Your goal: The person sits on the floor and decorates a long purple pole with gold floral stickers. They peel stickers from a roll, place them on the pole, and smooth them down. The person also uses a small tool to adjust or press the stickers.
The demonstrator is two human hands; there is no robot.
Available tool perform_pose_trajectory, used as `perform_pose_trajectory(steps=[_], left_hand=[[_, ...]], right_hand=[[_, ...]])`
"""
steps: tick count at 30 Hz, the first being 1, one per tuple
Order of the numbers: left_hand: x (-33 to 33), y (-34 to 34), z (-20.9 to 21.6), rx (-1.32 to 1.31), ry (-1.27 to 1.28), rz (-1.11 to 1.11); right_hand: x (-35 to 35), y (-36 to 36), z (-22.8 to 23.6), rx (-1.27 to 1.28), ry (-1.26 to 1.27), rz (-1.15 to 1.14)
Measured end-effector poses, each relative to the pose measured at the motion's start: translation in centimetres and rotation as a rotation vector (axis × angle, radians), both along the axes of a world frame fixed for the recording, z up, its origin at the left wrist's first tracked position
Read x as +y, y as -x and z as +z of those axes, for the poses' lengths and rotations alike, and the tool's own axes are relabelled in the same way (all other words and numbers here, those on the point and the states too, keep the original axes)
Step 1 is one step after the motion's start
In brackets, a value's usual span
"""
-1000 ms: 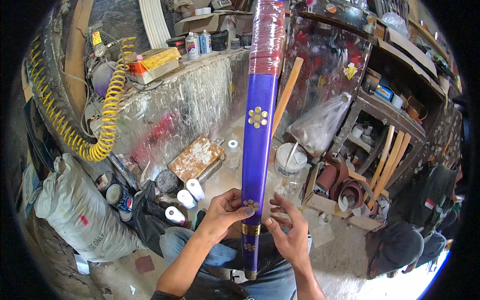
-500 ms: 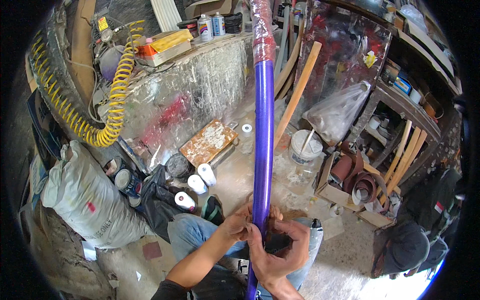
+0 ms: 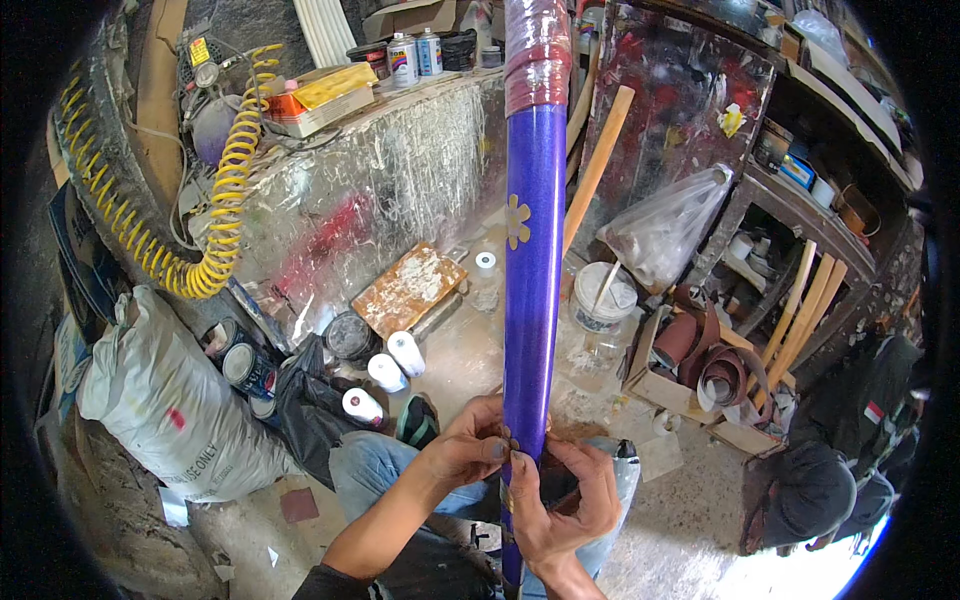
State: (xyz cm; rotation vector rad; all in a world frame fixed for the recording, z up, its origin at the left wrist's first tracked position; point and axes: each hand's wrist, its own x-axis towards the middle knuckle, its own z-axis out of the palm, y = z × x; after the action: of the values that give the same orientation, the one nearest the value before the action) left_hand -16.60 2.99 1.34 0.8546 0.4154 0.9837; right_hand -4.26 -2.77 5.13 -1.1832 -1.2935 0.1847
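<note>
A glossy purple tube (image 3: 535, 280) stands upright before me, its upper end wrapped in red tape and clear film. On its left side, about midway up, sits a gold flower-shaped sticker (image 3: 517, 222). My left hand (image 3: 468, 445) is closed at the tube's left edge, fingertips pressing by a small gold patch that the fingers partly cover. My right hand (image 3: 562, 490) grips the tube from the right, its thumb flat on the front and its fingers partly hidden behind. More gold marks show on the tube below the thumb.
White spray cans (image 3: 386, 373) and a paint-spattered board (image 3: 410, 290) lie ahead. On the left are a full white sack (image 3: 185, 400) and a yellow coiled hose (image 3: 230, 200). At right stand a white bucket (image 3: 605, 297) and a box of sandpaper rolls (image 3: 690, 395).
The purple tube has turned and come closer, bringing the gold flower sticker into view on its left side. Both hands stay on it at nearly the same place.
</note>
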Motion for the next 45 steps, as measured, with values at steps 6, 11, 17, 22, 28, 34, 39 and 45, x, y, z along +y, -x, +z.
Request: perform_pose_trajectory(steps=[6,11,17,22,28,34,39,45], left_hand=[[-0.1,0.1,2.2,-0.006,0.020,0.025],[-0.4,0.4,2.5,0.068,-0.010,0.130],[0.4,-0.2,2.0,0.194,-0.174,0.280],[-0.6,-2.4,1.0,0.300,-0.079,0.421],[-1.8,-4.4,-1.2,0.272,0.046,0.531],[-2.1,-5.2,-2.8,0.272,0.037,0.610],[-1.7,-5.8,-2.7,0.360,0.008,0.677],[0.8,-6.6,-1.4,0.270,-0.078,0.663]], right_hand=[[1.0,-0.3,0.0,0.067,-0.090,0.057],[0.4,0.0,0.5,0.597,0.199,0.288],[2.8,-1.9,-1.2,0.704,0.343,0.541],[3.2,-2.1,-3.4,0.672,0.301,0.541],[3.2,-2.0,-6.3,0.670,0.319,0.488],[3.7,-2.4,-8.3,0.910,0.321,0.550],[4.3,-2.1,-8.4,0.825,0.264,0.376],[6.6,-2.6,-5.9,0.870,0.165,0.418]])
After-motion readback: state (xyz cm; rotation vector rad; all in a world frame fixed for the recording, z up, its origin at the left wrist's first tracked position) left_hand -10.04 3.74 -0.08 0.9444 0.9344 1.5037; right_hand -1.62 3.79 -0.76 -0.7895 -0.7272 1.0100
